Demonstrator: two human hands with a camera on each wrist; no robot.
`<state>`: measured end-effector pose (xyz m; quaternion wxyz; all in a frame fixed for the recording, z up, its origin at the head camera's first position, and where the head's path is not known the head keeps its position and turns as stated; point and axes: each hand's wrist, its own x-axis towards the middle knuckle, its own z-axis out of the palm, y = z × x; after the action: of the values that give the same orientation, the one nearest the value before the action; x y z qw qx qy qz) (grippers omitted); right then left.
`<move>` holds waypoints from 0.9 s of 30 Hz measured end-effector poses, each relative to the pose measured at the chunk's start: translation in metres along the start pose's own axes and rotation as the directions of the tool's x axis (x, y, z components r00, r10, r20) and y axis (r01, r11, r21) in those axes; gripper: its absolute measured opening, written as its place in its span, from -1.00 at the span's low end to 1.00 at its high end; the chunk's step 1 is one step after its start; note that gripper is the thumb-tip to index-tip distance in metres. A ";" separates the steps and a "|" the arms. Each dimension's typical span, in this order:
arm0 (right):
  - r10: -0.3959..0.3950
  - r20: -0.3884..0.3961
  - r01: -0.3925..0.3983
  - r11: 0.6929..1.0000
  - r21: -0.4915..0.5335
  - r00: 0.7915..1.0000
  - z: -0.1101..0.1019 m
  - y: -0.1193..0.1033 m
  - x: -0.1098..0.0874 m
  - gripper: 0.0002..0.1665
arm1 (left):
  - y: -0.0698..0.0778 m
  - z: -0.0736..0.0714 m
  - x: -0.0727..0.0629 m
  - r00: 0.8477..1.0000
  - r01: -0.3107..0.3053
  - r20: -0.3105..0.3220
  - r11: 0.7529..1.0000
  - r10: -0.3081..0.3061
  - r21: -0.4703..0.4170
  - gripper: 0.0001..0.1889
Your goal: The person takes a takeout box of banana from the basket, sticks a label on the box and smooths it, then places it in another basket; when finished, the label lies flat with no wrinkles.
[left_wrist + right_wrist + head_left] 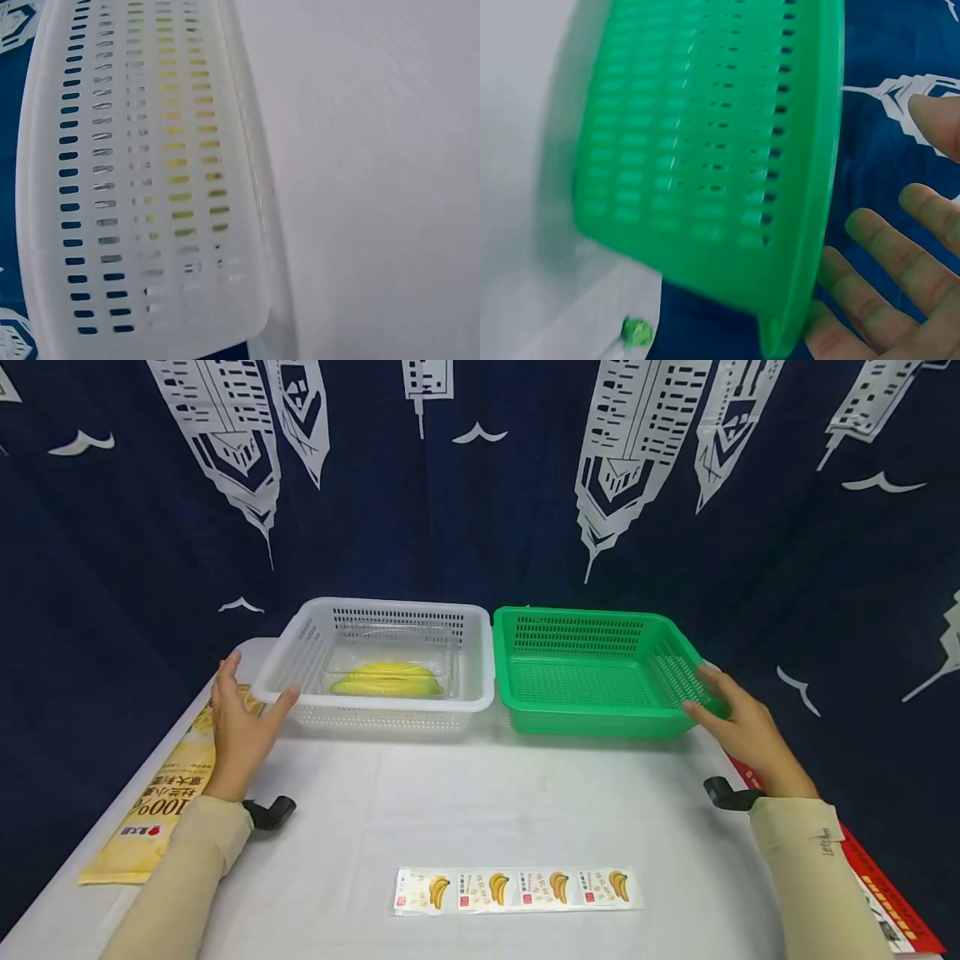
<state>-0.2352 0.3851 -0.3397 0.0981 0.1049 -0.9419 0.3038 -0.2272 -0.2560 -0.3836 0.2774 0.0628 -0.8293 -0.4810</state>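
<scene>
In the head view my left hand is at the front left corner of a white slotted basket, thumb and fingers spread; the left wrist view leaves this hand out. Inside the basket, a clear plastic box contains yellow banana-shaped fruit. My right hand is beside the right end of a green slotted basket, whose inside shows nothing in it. From the right wrist, its fingers look extended, with the lowest ones right at the green rim.
A strip of banana-printed labels lies at the front of the white table. A yellow food bag lies along the left edge, under my left arm. On the right edge is a red printed packet. A dark blue patterned cloth hangs behind.
</scene>
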 end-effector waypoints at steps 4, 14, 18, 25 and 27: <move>-0.019 0.026 0.017 0.997 0.077 0.999 -0.001 -0.007 0.009 -0.12 | -0.005 0.009 0.006 0.994 0.100 -0.020 0.979 -0.105 -0.176 0.05; -0.071 0.117 0.050 0.983 0.174 0.991 0.000 -0.018 0.030 -0.15 | -0.008 0.027 0.011 0.958 0.253 0.029 0.794 -0.285 -0.553 0.07; -0.077 0.176 0.037 0.975 0.218 0.981 0.001 -0.023 0.039 -0.18 | -0.009 0.034 0.011 0.952 0.260 0.020 0.773 -0.305 -0.579 0.05; -0.041 0.278 -0.033 0.966 0.255 0.960 0.005 -0.034 0.054 -0.16 | -0.016 0.038 0.013 0.960 0.257 0.058 0.772 -0.275 -0.581 0.04; -0.037 0.305 -0.050 0.960 0.274 0.951 0.007 -0.036 0.059 -0.16 | -0.017 0.039 0.014 0.961 0.255 0.062 0.773 -0.271 -0.581 0.03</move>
<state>-0.2828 0.3441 -0.3103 -0.0665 0.1606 -0.8937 0.4137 -0.2616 -0.2407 -0.4073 0.2238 0.0960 -0.6211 -0.7450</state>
